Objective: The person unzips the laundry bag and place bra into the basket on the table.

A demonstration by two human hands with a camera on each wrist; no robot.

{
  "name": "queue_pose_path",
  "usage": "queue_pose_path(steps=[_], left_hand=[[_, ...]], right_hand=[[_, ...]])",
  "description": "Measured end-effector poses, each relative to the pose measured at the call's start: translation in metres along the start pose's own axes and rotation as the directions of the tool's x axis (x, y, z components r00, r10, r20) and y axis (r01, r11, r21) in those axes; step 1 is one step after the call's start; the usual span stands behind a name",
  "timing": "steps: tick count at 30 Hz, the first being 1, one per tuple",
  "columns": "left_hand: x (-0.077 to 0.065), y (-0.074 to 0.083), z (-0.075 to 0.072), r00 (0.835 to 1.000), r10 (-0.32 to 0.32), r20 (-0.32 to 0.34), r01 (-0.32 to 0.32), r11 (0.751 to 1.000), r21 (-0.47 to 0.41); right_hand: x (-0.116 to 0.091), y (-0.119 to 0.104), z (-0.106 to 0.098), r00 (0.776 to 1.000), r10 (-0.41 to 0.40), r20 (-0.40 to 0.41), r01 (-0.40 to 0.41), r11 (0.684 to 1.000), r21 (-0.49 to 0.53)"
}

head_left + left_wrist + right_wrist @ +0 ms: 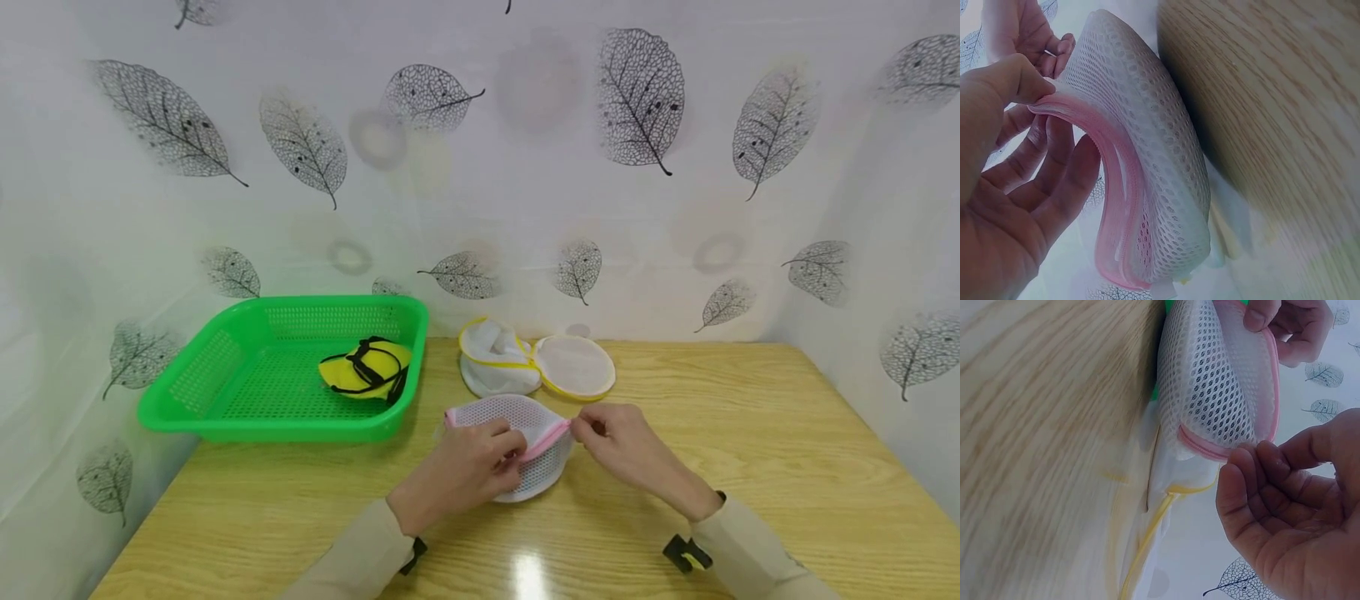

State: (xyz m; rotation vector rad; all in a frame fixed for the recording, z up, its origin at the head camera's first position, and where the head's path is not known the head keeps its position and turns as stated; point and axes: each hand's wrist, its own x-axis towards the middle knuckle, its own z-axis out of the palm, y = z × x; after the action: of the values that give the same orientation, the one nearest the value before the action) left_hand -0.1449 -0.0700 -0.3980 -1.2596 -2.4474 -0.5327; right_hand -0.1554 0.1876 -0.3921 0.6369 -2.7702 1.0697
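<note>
A white mesh laundry bag (542, 475) with a pink zipper edge sits on the table in front of the person. The left hand (480, 462) pinches the pink zipper band (1116, 181) between thumb and fingers, as the left wrist view shows. At the bag's right end, the right hand (626, 442) pinches the pink edge with thumb and fingertips; the right wrist view shows those fingertips (1263, 456) at the zipper. The bag's mouth gapes partly along the zipper, and its mesh wall (1210, 381) bulges outward.
A green plastic basket (285, 429) stands at the left, holding a yellow item with black straps (367, 367). Behind the mesh bag lies a white bag with yellow trim (498, 379), its round lid (576, 367) folded out to the right. A leaf-patterned curtain (525, 208) hangs behind the wooden table (735, 400).
</note>
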Motion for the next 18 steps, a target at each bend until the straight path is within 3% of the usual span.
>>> queue_pose_path(steps=[12, 18], left_hand=[[-0.0035, -0.0013, -0.0023, 0.997, -0.061, 0.042, 0.066, 0.989, -0.135], [-0.0041, -0.0015, -0.0024, 0.996, -0.077, 0.050, 0.083, 0.987, -0.139]], right_hand=[[0.0002, 0.0043, 0.0006, 1.000, 0.024, 0.000, -0.024, 0.999, -0.037], [-0.0002, 0.0049, 0.0006, 0.999, 0.035, -0.002, -0.035, 0.998, -0.050]])
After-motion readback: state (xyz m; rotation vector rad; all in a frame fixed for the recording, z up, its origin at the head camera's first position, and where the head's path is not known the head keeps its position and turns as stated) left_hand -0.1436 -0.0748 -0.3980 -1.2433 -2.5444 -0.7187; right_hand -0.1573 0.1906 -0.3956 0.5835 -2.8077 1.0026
